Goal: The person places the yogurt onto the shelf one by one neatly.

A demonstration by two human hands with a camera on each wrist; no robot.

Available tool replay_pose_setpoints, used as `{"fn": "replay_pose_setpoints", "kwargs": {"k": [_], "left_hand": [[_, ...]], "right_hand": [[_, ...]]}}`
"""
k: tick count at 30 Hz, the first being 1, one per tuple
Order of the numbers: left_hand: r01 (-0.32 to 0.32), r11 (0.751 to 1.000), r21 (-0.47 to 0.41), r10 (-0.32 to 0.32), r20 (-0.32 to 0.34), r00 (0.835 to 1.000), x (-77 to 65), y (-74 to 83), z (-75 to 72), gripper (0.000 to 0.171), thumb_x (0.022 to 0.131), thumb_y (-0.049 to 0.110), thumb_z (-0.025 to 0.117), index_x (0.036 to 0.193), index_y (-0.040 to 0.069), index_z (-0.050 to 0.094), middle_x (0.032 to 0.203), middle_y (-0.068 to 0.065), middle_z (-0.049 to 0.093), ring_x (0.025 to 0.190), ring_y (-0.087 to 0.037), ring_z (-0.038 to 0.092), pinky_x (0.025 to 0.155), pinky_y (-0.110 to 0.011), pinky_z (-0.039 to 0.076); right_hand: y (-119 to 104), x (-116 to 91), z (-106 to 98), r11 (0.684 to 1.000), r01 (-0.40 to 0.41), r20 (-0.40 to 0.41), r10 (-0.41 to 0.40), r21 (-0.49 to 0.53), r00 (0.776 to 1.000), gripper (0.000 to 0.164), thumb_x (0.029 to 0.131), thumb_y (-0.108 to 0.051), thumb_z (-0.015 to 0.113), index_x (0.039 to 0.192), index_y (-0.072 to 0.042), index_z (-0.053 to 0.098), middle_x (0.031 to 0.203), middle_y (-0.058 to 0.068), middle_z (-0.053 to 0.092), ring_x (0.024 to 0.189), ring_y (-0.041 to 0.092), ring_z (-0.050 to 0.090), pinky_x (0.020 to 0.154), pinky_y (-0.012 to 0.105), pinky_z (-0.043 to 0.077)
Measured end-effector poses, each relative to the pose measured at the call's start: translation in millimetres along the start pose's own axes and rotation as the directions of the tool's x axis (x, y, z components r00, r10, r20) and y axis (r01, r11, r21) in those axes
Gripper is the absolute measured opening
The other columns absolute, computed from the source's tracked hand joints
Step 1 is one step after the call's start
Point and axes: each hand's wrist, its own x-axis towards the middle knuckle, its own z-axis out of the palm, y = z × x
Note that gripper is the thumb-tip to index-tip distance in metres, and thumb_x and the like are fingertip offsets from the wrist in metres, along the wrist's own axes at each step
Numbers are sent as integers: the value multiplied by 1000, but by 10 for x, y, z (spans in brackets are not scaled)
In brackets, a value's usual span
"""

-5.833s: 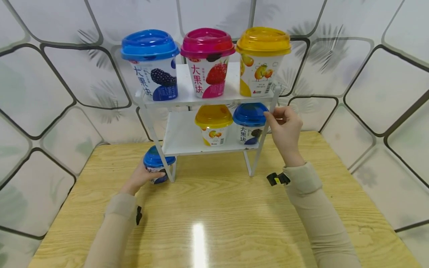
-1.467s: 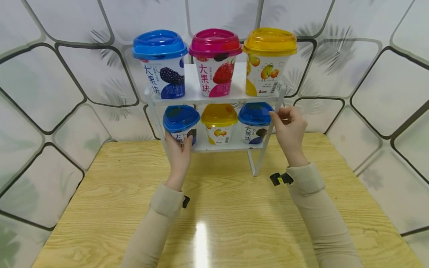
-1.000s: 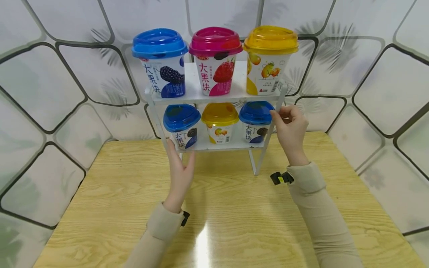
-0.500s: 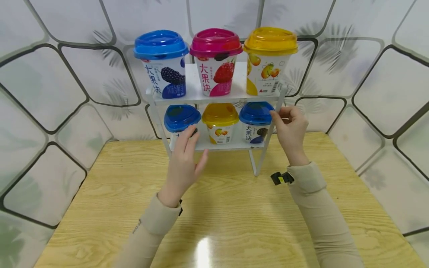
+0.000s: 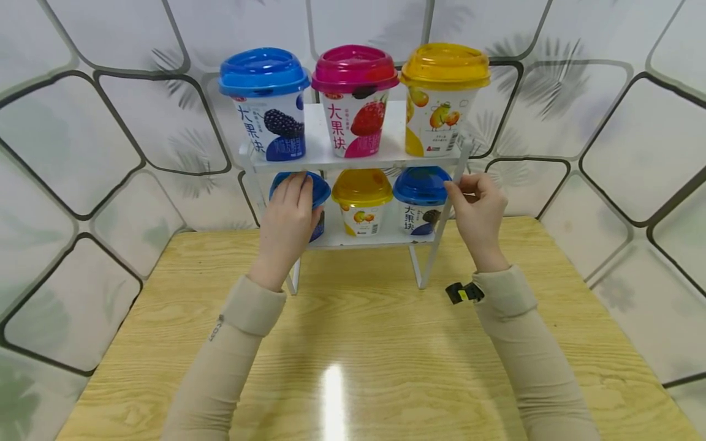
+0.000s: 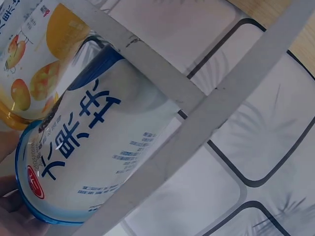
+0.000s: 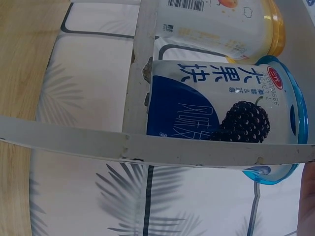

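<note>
Entry: left hand [image 5: 287, 223], fingers curled over the blue-lidded white plastic blackberry cup [image 5: 315, 191] seated leftmost on the white two-tier rack's [image 5: 353, 160] lower shelf; right hand [image 5: 477, 214] pinching its right post; placement seemingly finishing, release judged next.

Lower shelf [image 5: 380, 240] full across: blue-lidded cup [image 5: 315, 191], yellow-lidded cup [image 5: 361, 202], second blue-lidded cup [image 5: 420, 199], lids just under the upper shelf [image 5: 353, 160]. Rack posts [image 5: 438, 233] flank the front. Open tabletop [image 5: 358, 343] near side; wall close behind.

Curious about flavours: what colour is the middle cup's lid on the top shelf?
Pink lid, clearest in the head view.
</note>
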Motion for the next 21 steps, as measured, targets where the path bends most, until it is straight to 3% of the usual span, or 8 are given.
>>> {"fn": "replay_pose_setpoints", "kwargs": {"k": [7, 21], "left_hand": [[26, 1000, -4, -26, 99, 995, -29, -27, -22, 40, 75, 10, 71, 105, -10, 55, 108, -21, 54, 101, -33, 50, 91, -40, 38], [55, 998, -26, -51, 134, 990, -63, -42, -64, 32, 78, -8, 61, 109, -9, 53, 104, -22, 53, 95, -37, 52, 88, -51, 38]], "right_hand": [[-26, -3, 0, 1000, 3, 3, -3, 4, 1000, 22, 78, -9, 67, 81, 9, 56, 78, 11, 58, 66, 0, 56, 64, 15, 48], [-16, -2, 1, 1000, 5, 0, -5, 8, 1000, 21, 78, -9, 67, 80, 8, 56, 77, 11, 57, 66, 0, 56, 64, 15, 48]]}}
